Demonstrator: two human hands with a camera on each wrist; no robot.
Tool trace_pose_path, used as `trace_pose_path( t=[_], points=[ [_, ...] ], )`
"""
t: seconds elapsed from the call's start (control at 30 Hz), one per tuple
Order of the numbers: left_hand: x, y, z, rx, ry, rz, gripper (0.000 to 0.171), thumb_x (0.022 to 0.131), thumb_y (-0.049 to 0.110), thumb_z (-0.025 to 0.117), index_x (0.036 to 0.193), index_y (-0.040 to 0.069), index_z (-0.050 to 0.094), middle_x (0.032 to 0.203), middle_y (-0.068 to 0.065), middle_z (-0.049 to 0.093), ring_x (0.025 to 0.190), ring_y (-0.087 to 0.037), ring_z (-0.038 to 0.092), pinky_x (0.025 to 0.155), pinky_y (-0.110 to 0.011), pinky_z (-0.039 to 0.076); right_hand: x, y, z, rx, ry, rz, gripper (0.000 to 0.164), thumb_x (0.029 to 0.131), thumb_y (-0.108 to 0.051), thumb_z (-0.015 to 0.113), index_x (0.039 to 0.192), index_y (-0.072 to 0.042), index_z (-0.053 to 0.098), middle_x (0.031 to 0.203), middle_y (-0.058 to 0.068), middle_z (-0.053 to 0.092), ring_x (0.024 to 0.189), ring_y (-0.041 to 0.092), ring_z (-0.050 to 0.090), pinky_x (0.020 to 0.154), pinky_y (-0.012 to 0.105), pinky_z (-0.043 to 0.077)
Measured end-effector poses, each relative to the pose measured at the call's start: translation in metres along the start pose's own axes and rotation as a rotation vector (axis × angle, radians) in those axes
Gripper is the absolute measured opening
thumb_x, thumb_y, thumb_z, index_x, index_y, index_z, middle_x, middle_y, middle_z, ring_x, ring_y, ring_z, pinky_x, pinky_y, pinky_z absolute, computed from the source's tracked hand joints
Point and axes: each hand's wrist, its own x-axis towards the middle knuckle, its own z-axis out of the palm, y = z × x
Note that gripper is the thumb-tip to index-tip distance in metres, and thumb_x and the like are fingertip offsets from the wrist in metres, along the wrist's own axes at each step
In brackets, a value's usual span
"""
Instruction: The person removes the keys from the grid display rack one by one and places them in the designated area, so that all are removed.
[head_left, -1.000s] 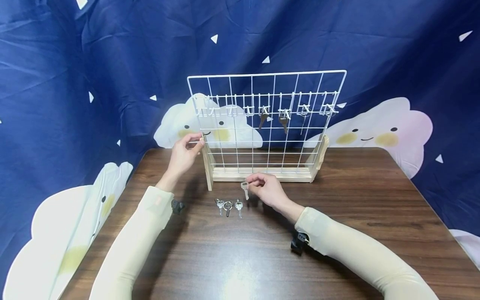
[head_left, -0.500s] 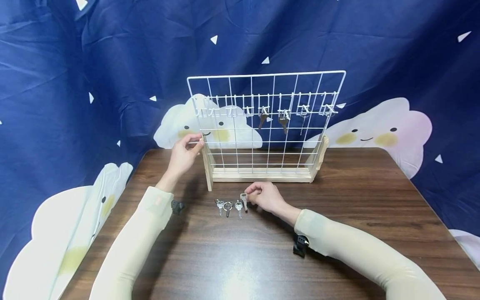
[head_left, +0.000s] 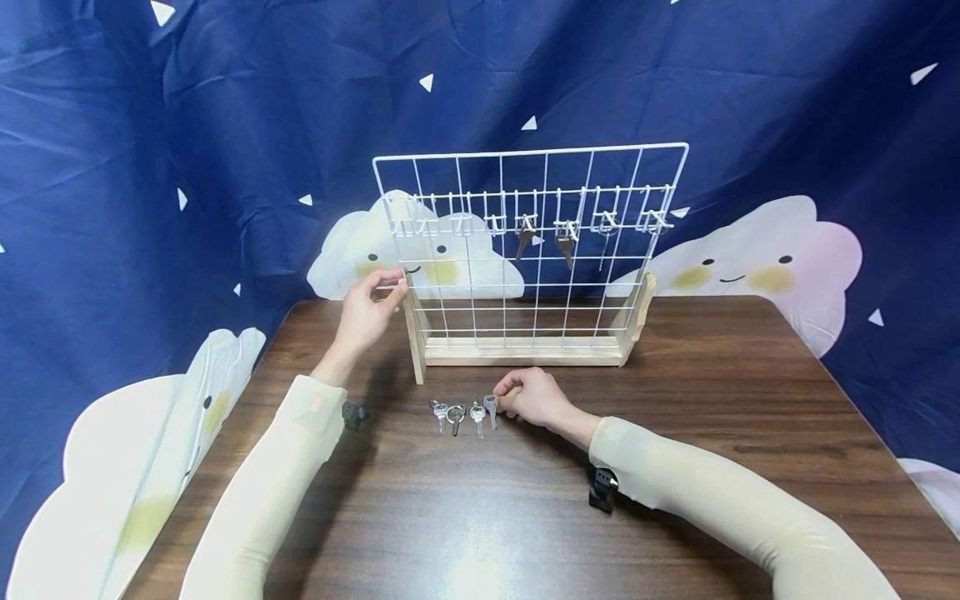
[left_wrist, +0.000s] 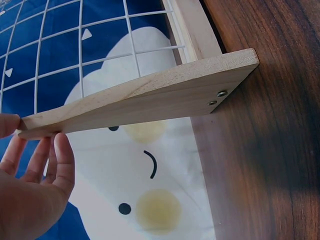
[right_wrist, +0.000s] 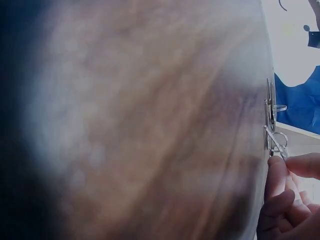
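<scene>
My left hand [head_left: 366, 315] grips the upper end of the wooden side post [head_left: 414, 342] of a white wire grid rack [head_left: 504, 304]. In the left wrist view, its thumb and fingers [left_wrist: 64, 157] lie on either side of that post. My right hand [head_left: 538, 398] pinches a silver key [head_left: 491, 404] at the table, at the right end of a row of keys. Left of it lie a silver key [head_left: 477, 412], a dark key on a ring [head_left: 456, 417] and another silver key [head_left: 440, 414]. The right wrist view is mostly the blurred tabletop, with the pinching fingers at its right edge.
White hooks line the grid; two brown keys [head_left: 526, 242] [head_left: 566, 243] and a thin one seen edge-on [head_left: 603, 250] hang from hooks right of centre. The rack's wooden base [head_left: 521, 354] stands on a brown table [head_left: 720, 400], with a blue cloud-print curtain [head_left: 262, 100] behind.
My right hand has come down and towards me from near the rack's base, bringing the pinched key to the end of the row. The left hand keeps its place on the post.
</scene>
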Motion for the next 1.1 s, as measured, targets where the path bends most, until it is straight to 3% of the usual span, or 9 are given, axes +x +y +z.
trace_pose_path(
  t=[0.07, 0.17, 0.37, 0.6, 0.77, 0.9, 1.0, 1.1],
  points=[
    [0.0, -0.001, 0.0, -0.01, 0.001, 0.001, 0.034, 0.095, 0.005, 0.065, 0.124, -0.012, 0.06, 0.126, -0.03, 0.064, 0.106, -0.047, 0.066, 0.071, -0.012, 0.059, 0.0, 0.0, 0.0, -0.051, 0.003, -0.014, 0.005, 0.081, -0.013, 0.078, 0.085, -0.014, 0.074, 0.068, -0.001, 0.074, 0.057, 0.011, 0.064, 0.047, 0.024, 0.055],
    [-0.001, -0.001, 0.0, -0.021, 0.002, 0.01, 0.034, 0.095, 0.004, 0.065, 0.124, -0.013, 0.06, 0.127, -0.03, 0.064, 0.104, -0.048, 0.065, 0.068, -0.007, 0.056, 0.0, 0.0, 0.0, -0.124, 0.005, -0.035, 0.004, 0.08, -0.014, 0.077, 0.084, -0.015, 0.075, 0.065, 0.0, 0.072, 0.055, 0.01, 0.063, 0.046, 0.022, 0.053],
    [-0.001, 0.0, 0.0, -0.016, 0.002, -0.011, 0.034, 0.095, 0.005, 0.064, 0.125, -0.011, 0.06, 0.127, -0.029, 0.064, 0.104, -0.047, 0.065, 0.068, -0.007, 0.057, 0.0, -0.001, -0.001, -0.19, -0.006, -0.044, 0.004, 0.08, -0.017, 0.077, 0.084, -0.016, 0.076, 0.063, -0.001, 0.07, 0.054, 0.009, 0.062, 0.048, 0.021, 0.052],
    [0.0, -0.001, 0.001, 0.007, -0.001, -0.03, 0.034, 0.096, 0.006, 0.064, 0.126, -0.009, 0.06, 0.127, -0.027, 0.065, 0.104, -0.045, 0.067, 0.076, -0.023, 0.064, -0.002, -0.004, -0.005, -0.195, -0.032, -0.053, 0.002, 0.082, -0.018, 0.076, 0.082, -0.016, 0.076, 0.064, 0.0, 0.072, 0.055, 0.011, 0.066, 0.049, 0.023, 0.055],
    [0.0, 0.0, 0.001, -0.005, -0.003, -0.028, 0.035, 0.096, 0.006, 0.064, 0.126, -0.01, 0.06, 0.129, -0.027, 0.064, 0.104, -0.045, 0.067, 0.071, -0.01, 0.059, -0.002, -0.004, -0.009, -0.22, -0.061, -0.061, 0.005, 0.084, -0.021, 0.075, 0.079, -0.02, 0.077, 0.065, 0.0, 0.073, 0.057, 0.012, 0.068, 0.051, 0.022, 0.053],
    [0.0, 0.0, 0.001, -0.011, -0.007, -0.021, 0.035, 0.096, 0.006, 0.064, 0.126, -0.011, 0.059, 0.129, -0.028, 0.063, 0.103, -0.046, 0.067, 0.07, -0.008, 0.058, -0.003, -0.004, -0.013, -0.232, -0.081, -0.057, 0.006, 0.083, -0.022, 0.074, 0.078, -0.02, 0.077, 0.063, 0.0, 0.072, 0.058, 0.013, 0.067, 0.053, 0.022, 0.049],
    [0.0, 0.0, 0.001, -0.006, -0.005, -0.022, 0.034, 0.096, 0.006, 0.064, 0.126, -0.01, 0.06, 0.129, -0.028, 0.064, 0.103, -0.045, 0.067, 0.074, -0.015, 0.062, -0.003, -0.004, -0.015, -0.213, -0.092, -0.061, 0.004, 0.083, -0.02, 0.074, 0.08, -0.018, 0.077, 0.064, 0.002, 0.072, 0.059, 0.014, 0.067, 0.054, 0.022, 0.049],
    [0.0, 0.0, 0.001, -0.004, -0.001, -0.02, 0.033, 0.096, 0.006, 0.064, 0.125, -0.009, 0.061, 0.129, -0.028, 0.064, 0.104, -0.045, 0.067, 0.083, -0.035, 0.065, -0.003, -0.004, -0.017, -0.178, -0.104, -0.078, 0.004, 0.083, -0.018, 0.074, 0.083, -0.014, 0.076, 0.067, 0.006, 0.073, 0.058, 0.016, 0.068, 0.053, 0.022, 0.051]
  ],
)
